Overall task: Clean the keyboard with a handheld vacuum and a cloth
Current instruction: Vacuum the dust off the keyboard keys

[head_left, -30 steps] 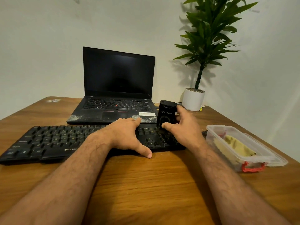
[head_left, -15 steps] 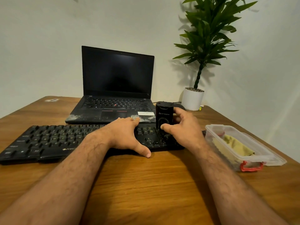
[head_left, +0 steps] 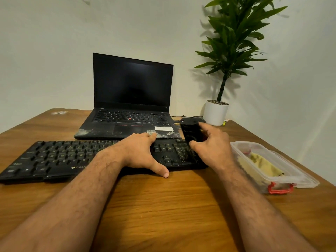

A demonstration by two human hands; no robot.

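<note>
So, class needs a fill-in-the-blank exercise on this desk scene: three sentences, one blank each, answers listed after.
1. The right hand grips the black handheld ____ over the keyboard.
2. The left hand rests flat on the keyboard, in front of the open ____.
3. The yellow cloth lies inside a clear plastic ____ with a red clip.

Missing words: vacuum; laptop; container

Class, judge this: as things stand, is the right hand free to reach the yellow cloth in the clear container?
Probably not yet. The right hand grips the handheld vacuum over the keyboard. The cloth lies close by in the container, which looks uncovered.
</note>
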